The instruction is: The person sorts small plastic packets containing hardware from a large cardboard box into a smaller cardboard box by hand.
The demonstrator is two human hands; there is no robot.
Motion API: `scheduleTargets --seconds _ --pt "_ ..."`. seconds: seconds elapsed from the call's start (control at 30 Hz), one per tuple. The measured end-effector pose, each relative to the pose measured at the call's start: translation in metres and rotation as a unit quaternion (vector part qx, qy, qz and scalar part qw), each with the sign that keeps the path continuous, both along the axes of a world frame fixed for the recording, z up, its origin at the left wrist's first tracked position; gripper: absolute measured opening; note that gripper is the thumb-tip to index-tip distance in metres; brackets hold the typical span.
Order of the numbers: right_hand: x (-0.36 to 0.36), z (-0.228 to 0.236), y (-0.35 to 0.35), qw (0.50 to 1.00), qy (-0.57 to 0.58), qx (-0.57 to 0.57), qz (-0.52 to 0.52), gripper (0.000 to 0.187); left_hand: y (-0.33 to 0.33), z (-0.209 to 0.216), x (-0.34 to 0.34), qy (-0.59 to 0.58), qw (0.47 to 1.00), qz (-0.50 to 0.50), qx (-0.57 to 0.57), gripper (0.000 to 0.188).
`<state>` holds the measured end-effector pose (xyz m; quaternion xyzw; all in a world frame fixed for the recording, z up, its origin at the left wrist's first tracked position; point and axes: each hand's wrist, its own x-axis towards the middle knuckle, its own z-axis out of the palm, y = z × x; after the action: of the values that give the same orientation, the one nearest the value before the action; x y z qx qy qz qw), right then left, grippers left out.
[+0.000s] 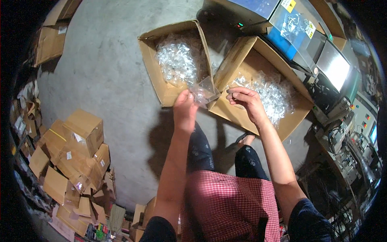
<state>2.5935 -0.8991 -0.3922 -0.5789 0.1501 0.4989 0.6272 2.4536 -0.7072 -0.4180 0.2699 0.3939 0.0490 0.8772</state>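
Observation:
My left hand (185, 113) is closed on a small clear plastic bag (204, 92), which spreads out to the right of the fingers near the rims of two boxes. My right hand (249, 103) is held above the second box with thumb and fingers pinched together; a small dark bit shows at the fingertips, too small to name. The left cardboard box (150, 62) stands open and holds a heap of small clear bags with shiny silvery contents (177, 60). A similar heap of bags (271, 94) lies in the right cardboard box (225, 111).
A machine with a blue front and clear cover (288, 40) stands at the far right. Along the right edge is equipment with buttons (365, 117). Stacked cardboard boxes (76, 149) fill the lower left, and another carton (50, 44) is at the far left.

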Motion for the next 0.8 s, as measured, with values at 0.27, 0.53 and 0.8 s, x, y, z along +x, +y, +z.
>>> scheduleTargets --seconds 0.27,0.53,0.8 --pt "-0.005 -0.056 -0.027 0.986 0.006 -0.135 -0.103 0.043 0.015 -0.039 -0.012 0.062 0.969 0.155 -0.179 0.041" --pt "-0.001 -0.204 -0.093 0.838 -0.271 -0.403 0.251 0.068 -0.029 -0.062 0.138 -0.004 0.568 -0.385 0.727 0.037" --pt "-0.005 -0.248 -0.095 0.665 -0.511 -0.366 0.403 0.066 -0.057 -0.239 0.223 0.031 0.083 -0.797 0.598 0.041"
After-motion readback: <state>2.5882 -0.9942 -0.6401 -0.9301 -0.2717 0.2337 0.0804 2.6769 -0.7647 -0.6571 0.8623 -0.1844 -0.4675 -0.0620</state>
